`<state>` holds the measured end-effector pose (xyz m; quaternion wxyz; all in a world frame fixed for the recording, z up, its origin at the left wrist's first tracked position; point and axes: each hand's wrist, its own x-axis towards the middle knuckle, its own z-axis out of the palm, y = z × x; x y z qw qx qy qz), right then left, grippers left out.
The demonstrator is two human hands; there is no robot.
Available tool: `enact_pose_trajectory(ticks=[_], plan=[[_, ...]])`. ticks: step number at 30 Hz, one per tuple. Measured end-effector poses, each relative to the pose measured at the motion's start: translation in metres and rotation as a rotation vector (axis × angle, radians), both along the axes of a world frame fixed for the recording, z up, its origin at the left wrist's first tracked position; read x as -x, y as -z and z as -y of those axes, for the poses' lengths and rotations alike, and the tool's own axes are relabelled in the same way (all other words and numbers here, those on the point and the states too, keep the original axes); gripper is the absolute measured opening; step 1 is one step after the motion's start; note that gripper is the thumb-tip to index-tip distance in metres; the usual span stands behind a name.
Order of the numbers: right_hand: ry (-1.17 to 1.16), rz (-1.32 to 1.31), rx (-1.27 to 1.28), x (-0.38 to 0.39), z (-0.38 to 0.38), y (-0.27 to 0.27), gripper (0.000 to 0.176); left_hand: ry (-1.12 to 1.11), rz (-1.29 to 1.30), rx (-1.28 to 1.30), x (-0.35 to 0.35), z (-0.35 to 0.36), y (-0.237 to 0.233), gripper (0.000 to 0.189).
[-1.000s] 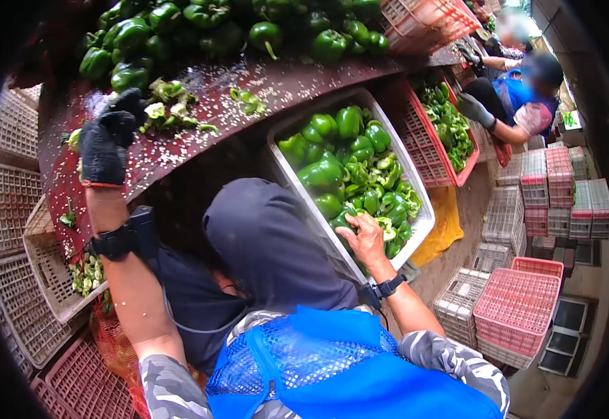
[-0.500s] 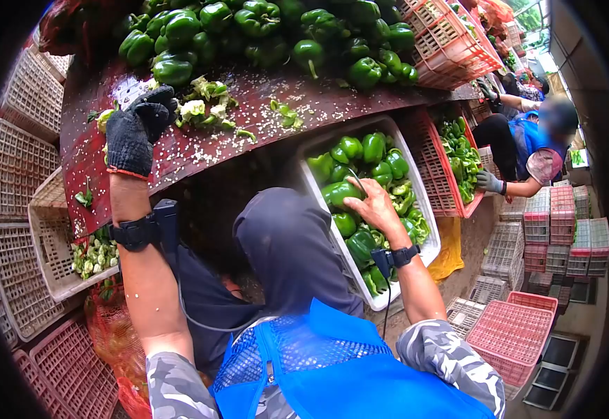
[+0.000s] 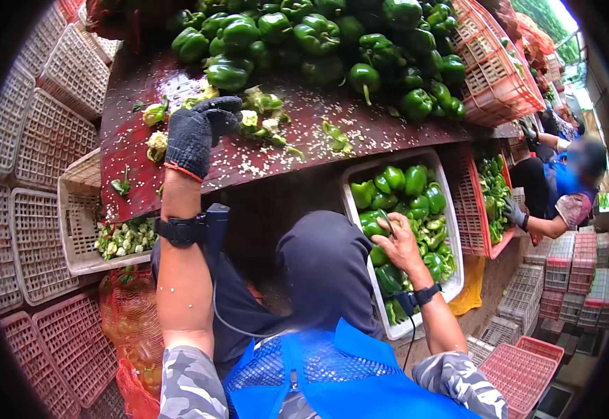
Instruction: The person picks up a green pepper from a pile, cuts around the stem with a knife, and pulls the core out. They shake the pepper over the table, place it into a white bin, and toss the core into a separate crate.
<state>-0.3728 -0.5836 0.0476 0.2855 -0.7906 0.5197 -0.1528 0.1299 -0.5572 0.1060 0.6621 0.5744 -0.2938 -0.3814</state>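
Your left hand [image 3: 196, 133], in a black glove, was above the red table [image 3: 133, 133], just beside a heap of pale green scraps [image 3: 266, 110]. Its fingers were bent and pointed toward the scraps; whether they grasped anything, you could not tell from this angle. Your bare right hand [image 3: 403, 248] was over the white crate [image 3: 457, 241], which sat below the table's edge, in front of you and to the right of your knee. A thin dark strip [image 3: 386, 220] showed beside its thumb and fingers, too small to make out, so how firmly that hand gripped could not be told. The green peppers [image 3: 414, 180] lay inside this crate, whole ones toward the far end and broken ones nearer your hand. More whole peppers [image 3: 316, 33] were piled on the far side of the table, and white seeds [image 3: 252, 164] were scattered across it. To the right, a red crate [image 3: 468, 202] held green pieces [image 3: 493, 185], near a co-worker's gloved hand [image 3: 514, 211].
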Motion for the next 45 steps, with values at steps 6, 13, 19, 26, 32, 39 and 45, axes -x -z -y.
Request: enact_pose_trajectory(ticks=[6, 13, 19, 26, 32, 39, 45], plan=[[0.117, -0.002, -0.027, -0.012, 0.000, 0.010, 0.039, -0.028, -0.015, -0.002, -0.003, -0.001, 0.000, 0.033], [0.026, -0.065, -0.036, -0.007, 0.016, -0.007, 0.043, -0.063, -0.036, 0.024, -0.012, 0.001, -0.003, 0.032], [-0.244, 0.054, 0.447, -0.128, 0.077, -0.107, 0.049, -0.092, -0.071, 0.041, -0.025, 0.010, -0.007, 0.031], [-0.473, -0.039, 0.703, -0.335, 0.156, -0.120, 0.064, -0.138, -0.134, 0.063, -0.038, 0.030, -0.014, 0.031], [-0.431, -0.365, 0.736, -0.407, 0.172, -0.088, 0.070, -0.187, -0.190, 0.086, -0.054, 0.043, -0.017, 0.031], [-0.271, -0.017, 0.510, -0.398, 0.178, -0.101, 0.064, -0.181, -0.226, 0.082, -0.050, 0.049, -0.020, 0.030], [-0.290, 0.664, -0.416, -0.376, 0.161, -0.137, 0.054, -0.262, -0.234, 0.048, -0.028, 0.060, -0.027, 0.029]])
